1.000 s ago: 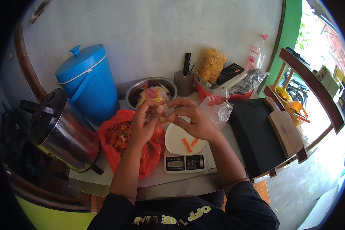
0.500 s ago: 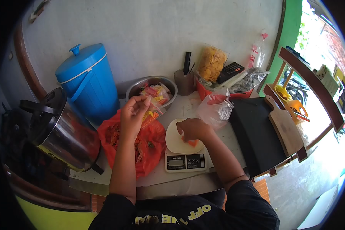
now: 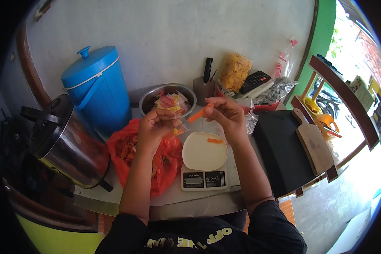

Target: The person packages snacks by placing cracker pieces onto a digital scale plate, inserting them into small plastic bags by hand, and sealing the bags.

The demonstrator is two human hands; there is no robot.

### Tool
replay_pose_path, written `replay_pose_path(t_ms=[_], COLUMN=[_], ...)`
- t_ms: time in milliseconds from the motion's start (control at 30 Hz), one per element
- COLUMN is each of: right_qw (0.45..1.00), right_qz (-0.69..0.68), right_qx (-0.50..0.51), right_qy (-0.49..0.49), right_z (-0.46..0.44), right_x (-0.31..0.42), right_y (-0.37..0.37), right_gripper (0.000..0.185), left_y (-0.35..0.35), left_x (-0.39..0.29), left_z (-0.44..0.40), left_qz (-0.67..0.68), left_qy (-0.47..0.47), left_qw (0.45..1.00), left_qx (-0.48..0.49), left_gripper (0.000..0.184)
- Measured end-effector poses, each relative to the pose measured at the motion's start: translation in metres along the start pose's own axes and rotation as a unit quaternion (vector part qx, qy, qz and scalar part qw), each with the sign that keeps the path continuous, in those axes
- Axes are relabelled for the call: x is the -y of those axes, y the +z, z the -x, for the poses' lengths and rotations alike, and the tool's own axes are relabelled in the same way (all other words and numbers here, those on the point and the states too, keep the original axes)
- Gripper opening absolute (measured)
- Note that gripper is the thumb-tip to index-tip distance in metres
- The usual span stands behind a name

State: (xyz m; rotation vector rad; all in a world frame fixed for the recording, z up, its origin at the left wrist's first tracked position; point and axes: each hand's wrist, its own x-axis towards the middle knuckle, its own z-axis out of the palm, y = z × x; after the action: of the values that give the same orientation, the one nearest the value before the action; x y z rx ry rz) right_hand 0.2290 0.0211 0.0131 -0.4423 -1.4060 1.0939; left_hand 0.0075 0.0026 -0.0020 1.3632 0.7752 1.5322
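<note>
White kitchen scale (image 3: 191, 187), orange piece (image 3: 215, 140) lying on its plate (image 3: 199, 154); red plastic bag (image 3: 171, 173) of pieces (image 3: 130, 146) just left of scale; by scale's far edge, my left hand (image 3: 154, 128) grasping small clear packet (image 3: 182, 128), yellow bit (image 3: 176, 131) inside, my right hand (image 3: 230, 117) pinching orange strip (image 3: 197, 115), strip angled toward packet; beyond scale, steel bowl (image 3: 146, 100) heaped with filled packets (image 3: 172, 100); farther off, left of scale, tall blue container (image 3: 103, 95)
</note>
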Motion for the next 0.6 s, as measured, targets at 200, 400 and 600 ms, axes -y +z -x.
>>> replay_pose_path(t_ms=[200,400,600], right_qw=[0.991,0.946,0.919], right_qz=[0.127,0.280,0.325], right_qx=[0.005,-0.001,0.044], right_qy=[-0.046,-0.161,-0.217], right_z=[0.004,0.010,0.005], right_x=[-0.009,-0.001,-0.003], right_y=[0.008,0.024,0.023], right_gripper=[0.027,0.021,0.018], left_y=[0.008,0.013,0.010], left_x=[-0.003,-0.001,-0.002], left_z=[0.004,0.006,0.006], left_qz=[0.023,0.043,0.074], left_qy=[0.001,-0.002,0.008], left_qw=[1.000,0.999,0.997], left_qx=[0.007,-0.008,-0.007], left_gripper=[0.024,0.022,0.019])
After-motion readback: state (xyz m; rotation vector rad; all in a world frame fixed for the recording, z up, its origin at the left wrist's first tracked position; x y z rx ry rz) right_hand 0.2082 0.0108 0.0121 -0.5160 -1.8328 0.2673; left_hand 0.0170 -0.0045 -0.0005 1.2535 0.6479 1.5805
